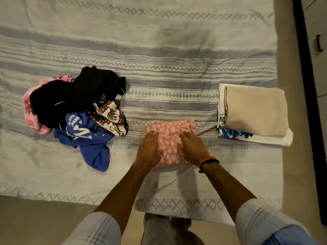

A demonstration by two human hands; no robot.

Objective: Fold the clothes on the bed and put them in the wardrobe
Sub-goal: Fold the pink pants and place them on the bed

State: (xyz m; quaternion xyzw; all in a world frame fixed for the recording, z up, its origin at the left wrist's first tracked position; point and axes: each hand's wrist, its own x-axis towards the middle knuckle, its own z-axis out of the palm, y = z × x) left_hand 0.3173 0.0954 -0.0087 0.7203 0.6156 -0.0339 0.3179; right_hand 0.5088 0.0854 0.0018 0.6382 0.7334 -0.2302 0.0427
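Observation:
A pink patterned garment point(170, 137) lies folded into a compact rectangle on the bed point(159, 50) in front of me. My left hand point(148, 151) presses flat on its left side and my right hand point(193, 149) presses flat on its right side, fingers straight. To the left sits an unfolded pile: black clothes point(77, 96), a blue jersey point(88, 138), a tiger-print shirt point(110, 117) and a pink piece point(31, 114). On the right is a folded stack with a beige garment point(254, 110) on top of a white printed one point(230, 135).
The bedspread has grey stripes and zigzag bands. Its near edge point(177, 209) hangs by my legs. Beyond the bed's right side is beige floor point(290, 68), a dark strip, and a cabinet door with a black handle point(319, 45).

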